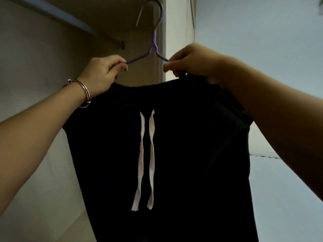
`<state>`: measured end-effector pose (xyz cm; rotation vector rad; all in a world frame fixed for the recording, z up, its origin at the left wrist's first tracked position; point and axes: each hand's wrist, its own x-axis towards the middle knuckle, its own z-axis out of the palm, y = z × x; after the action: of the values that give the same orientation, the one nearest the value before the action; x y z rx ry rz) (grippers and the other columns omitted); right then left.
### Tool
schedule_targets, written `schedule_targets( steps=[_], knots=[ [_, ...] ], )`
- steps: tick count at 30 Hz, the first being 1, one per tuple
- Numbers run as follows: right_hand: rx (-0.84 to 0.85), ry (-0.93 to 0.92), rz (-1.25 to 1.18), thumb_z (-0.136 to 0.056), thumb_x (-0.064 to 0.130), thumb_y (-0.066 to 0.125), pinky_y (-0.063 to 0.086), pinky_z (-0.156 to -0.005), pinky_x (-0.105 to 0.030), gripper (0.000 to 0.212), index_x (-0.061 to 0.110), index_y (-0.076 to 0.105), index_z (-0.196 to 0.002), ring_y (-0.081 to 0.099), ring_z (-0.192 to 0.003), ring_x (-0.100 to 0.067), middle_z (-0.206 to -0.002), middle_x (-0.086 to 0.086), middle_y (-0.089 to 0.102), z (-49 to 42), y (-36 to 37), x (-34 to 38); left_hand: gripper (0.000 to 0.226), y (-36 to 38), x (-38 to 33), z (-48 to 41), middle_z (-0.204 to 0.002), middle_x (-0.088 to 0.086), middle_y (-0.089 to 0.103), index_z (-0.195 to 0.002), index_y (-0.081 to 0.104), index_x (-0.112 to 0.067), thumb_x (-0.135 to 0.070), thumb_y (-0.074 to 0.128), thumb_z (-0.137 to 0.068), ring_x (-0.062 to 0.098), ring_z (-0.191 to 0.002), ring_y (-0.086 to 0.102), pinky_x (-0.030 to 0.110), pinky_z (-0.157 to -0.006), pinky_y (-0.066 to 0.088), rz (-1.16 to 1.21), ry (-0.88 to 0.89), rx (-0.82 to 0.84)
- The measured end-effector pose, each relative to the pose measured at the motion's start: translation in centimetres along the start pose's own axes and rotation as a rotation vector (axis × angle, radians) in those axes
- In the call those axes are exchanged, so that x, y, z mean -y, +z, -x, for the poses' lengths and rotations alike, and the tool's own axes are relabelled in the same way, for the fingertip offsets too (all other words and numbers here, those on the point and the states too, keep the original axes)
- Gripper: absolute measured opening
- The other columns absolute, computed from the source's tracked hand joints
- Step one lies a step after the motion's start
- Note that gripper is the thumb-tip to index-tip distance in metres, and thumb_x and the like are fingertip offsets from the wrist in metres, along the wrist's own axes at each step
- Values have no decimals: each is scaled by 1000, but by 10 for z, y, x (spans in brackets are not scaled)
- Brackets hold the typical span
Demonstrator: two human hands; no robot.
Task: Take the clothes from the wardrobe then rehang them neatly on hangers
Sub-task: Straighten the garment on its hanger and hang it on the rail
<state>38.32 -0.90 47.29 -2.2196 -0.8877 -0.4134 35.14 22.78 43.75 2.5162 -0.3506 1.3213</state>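
A black garment (183,145) with two white drawstrings (146,154) hangs on a purple wire hanger (154,37). The hanger's hook reaches up toward the top of the frame, just in front of the wardrobe's rail (57,16). My left hand (103,74), with a silver bangle on the wrist, pinches the hanger's left arm together with the garment's top edge. My right hand (188,62) pinches the hanger's right arm and the cloth there. The garment hangs straight down between my forearms and hides the hanger's lower bar.
The wardrobe's beige inner wall (35,67) fills the left side. Its front edge post (163,41) runs up behind the hanger. A pale blue room wall (262,41) lies to the right.
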Motion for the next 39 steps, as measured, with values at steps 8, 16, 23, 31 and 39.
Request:
schedule_targets(
  steps=[8, 16, 23, 31, 39],
  knots=[
    [533, -142, -153, -48, 60, 66, 56, -57, -16, 54, 32, 63, -94, 73, -80, -9, -84, 12, 74, -51, 18, -22, 36, -49, 63, 4, -61, -3, 43, -100, 58, -2, -29, 36, -92, -22, -58, 45, 21, -63, 26, -266, -125, -220],
    [573, -267, -519, -84, 32, 61, 56, -52, -20, 24, 11, 67, -75, 69, -51, -11, -61, 1, 73, -103, 81, -4, 31, -54, 92, 12, -106, 26, 62, -107, 58, 1, -18, 37, -96, 33, -106, 56, 33, -85, 35, -549, -473, -268],
    [708, -195, -912, -85, 21, 63, 55, -70, -24, 18, 3, 63, -85, 64, -59, -14, -71, -3, 69, -117, 148, 55, 34, -65, 69, 46, -129, 23, 52, -123, 51, 2, -13, 42, -94, 32, -119, 50, 25, -96, 32, -546, -772, -321],
    [789, -211, -1271, -89, 14, 57, 49, -43, -16, 18, 5, 56, -73, 59, -39, -10, -57, -5, 63, -97, 171, 148, 54, -72, -10, 99, -124, -10, 54, -130, 45, -28, -43, 60, -81, 6, -120, 50, 23, -103, 37, -61, -800, -424],
    [741, -334, -1301, -90, 11, 55, 35, -26, -10, 14, -1, 57, -97, 59, -36, -13, -68, -8, 57, -70, 174, 212, 50, -117, -40, 103, -110, -6, 66, -113, 51, -33, -43, 64, -66, 12, -100, 64, 36, -94, 52, -266, -912, -317]
  ],
)
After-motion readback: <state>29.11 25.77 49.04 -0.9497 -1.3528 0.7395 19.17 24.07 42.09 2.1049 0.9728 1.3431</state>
